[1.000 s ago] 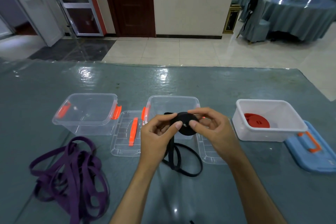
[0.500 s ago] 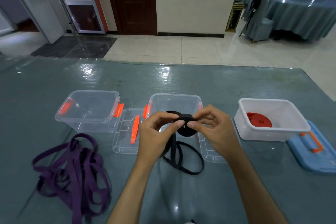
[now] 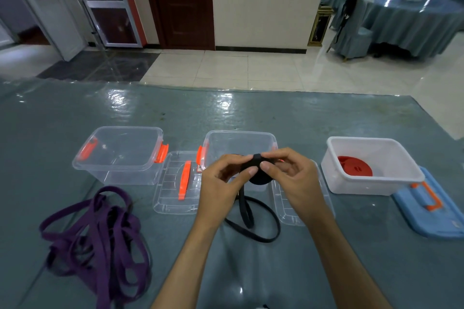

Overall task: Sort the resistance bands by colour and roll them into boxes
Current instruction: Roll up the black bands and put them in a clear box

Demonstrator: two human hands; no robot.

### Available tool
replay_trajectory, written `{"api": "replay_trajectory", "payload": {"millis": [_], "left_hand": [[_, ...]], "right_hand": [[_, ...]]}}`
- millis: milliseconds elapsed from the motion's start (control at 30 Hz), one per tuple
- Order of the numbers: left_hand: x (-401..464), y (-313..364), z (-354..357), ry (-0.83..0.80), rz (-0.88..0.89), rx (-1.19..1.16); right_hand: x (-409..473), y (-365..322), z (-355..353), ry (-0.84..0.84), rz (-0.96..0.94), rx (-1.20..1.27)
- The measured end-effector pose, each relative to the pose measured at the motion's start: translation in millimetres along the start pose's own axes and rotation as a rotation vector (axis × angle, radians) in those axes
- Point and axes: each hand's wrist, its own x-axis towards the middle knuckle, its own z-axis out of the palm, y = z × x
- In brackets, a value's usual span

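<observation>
a banquet or dining hall, by the look of it: round tables [image 3: 411,17] draped to the floor in teal cloth with matching covered chairs [image 3: 351,37] fill the far right, on glossy pale floor tiles [image 3: 226,68]. a dark wooden door [image 3: 185,2] and glazed doors [image 3: 108,5] line the far wall.

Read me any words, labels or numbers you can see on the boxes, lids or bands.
No text is readable.
A small red and white sticker on the middle clear box is too small and blurred to read.
The bands, the lids and the white box show no print.
</observation>
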Motion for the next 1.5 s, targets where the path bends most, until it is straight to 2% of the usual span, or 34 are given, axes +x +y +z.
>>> {"api": "replay_trajectory", "payload": {"millis": [100,167,267,467,667,800,900,1033,1167,1267,1433,1500], "left_hand": [[-1.9,-1.4,-1.5,0.021,0.037,0.014],[-7.2,-4.2,0.9,0.055,0.007,-0.024],[-15.3,-9.1,0.2,0.015,-0.023,-0.061],[-12.2,-8.4,-5.6,0.091,-0.019,-0.078],[-10.8,-9.7,-7.4,0.04,-0.025,-0.061],[-10.5,-9.3,-14.1,0.002,-0.022,-0.038],[-12.4,-8.6,-11.0,0.046,-0.036,-0.063],[-13.8,-10.3,-6.1,0.023,-0.04,-0.058],[-13.3,-9.9,-9.0,0.026,-0.092,-0.058],[-8.9,-7.5,-9.0,0.062,-0.052,-0.05],[-5.4,-5.7,-11.2,-0.033,-0.064,-0.061],[-4.6,-6.8,-14.0,-0.066,-0.077,-0.042]], "right_hand": [[0.6,0.9,-1.0,-0.007,0.045,-0.03],[2.0,1.1,-1.9,0.03,0.027,-0.039],[2.4,1.3,-2.0,0.048,-0.023,-0.042],[2.8,3.2,-4.3,-0.031,0.02,-0.104],[0.8,3.0,-3.3,0.044,-0.043,-0.132],[-4.1,7.4,-5.5,-0.014,0.027,-0.115],[-3.5,4.7,-10.1,-0.025,0.03,-0.134],[-3.2,5.6,-8.2,0.053,-0.035,-0.136],[-8.2,11.2,-7.6,0.013,0.018,-0.131],[-6.8,13.2,-9.5,-0.002,0.055,-0.149],[-5.0,16.5,-6.1,0.106,-0.021,-0.082],[-6.9,18.9,-7.7,0.09,0.001,-0.057]]}}
